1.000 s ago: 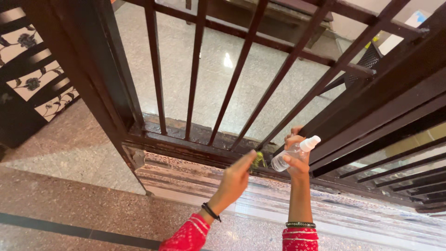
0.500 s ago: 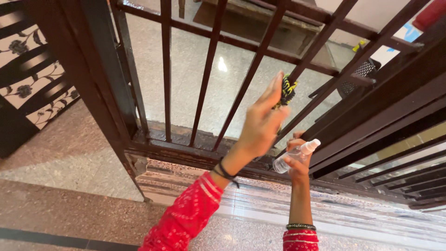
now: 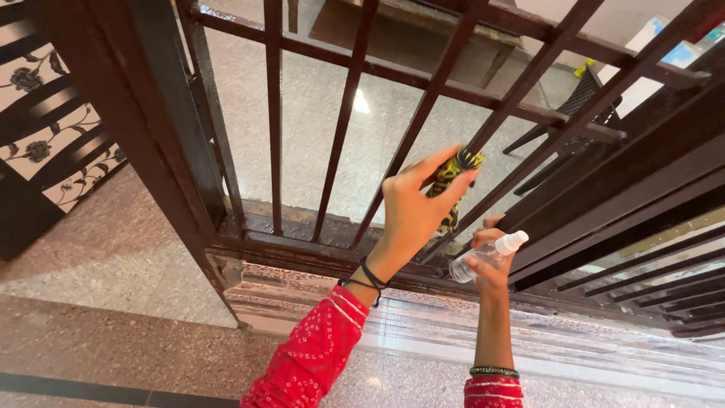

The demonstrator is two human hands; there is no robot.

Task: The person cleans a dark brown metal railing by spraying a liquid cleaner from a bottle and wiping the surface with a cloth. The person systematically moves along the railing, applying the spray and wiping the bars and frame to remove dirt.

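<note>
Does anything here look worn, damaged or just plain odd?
Yes: the bottom rail of the dark metal gate looks worn and patchy, its surface rough and discoloured where the bars meet it. Otherwise nothing stands out; the left hand presses a yellow-green cloth round a bar, and the right hand holds a small clear spray bottle.

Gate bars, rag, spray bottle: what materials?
Gate bars: likely metal painted dark brown; thin straight sections, glossy highlights. Rag in the left hand: soft cloth, yellow-and-dark pattern, bunched around a bar. Spray bottle in the right hand: clear plastic by its look, white cap.
</note>
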